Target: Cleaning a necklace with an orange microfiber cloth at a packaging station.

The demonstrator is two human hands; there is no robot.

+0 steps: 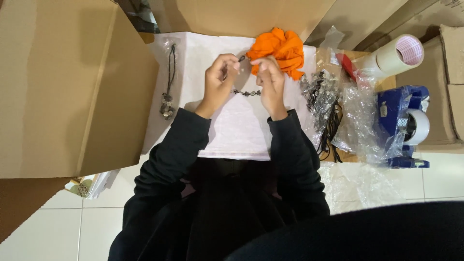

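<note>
Over the white sheet, head view: two hands were raised side by side, well above the paper, with one beaded strand strung between them.
Left hand (220, 77): fingers pinched shut on one end of the beaded necklace (246, 92); black sleeve to the wrist.
Right hand (268, 79): fingers pinched on the other end of that necklace, near its small dark clasp at the top.
Beaded necklace: one, dark with pale beads, hanging in a shallow loop between the two hands, above the white sheet (241, 135).
Second necklace (168, 82): one, dark cord with a cluster of pale pieces at its lower end, lying in a clear sleeve at the sheet's left edge, well apart from the hands.
Orange cloth (280, 48): one, crumpled, at the sheet's far edge, just behind the right hand.
Pile of necklaces (323, 96): one heap of dark cords and silvery beads in clear bags, right of the sheet; the count within could not be told.
Clear plastic wrap (360, 121): loose crumpled sheets between the pile and the dispenser.
Tape dispenser (403, 125): one, blue, holding one white roll.
Tape rolls (398, 55): one large pale roll lying apart, behind the dispenser.
Cardboard box (63, 87): one big flap at left; more cardboard behind and at right.
Floor (58, 227): white tiles.
</note>
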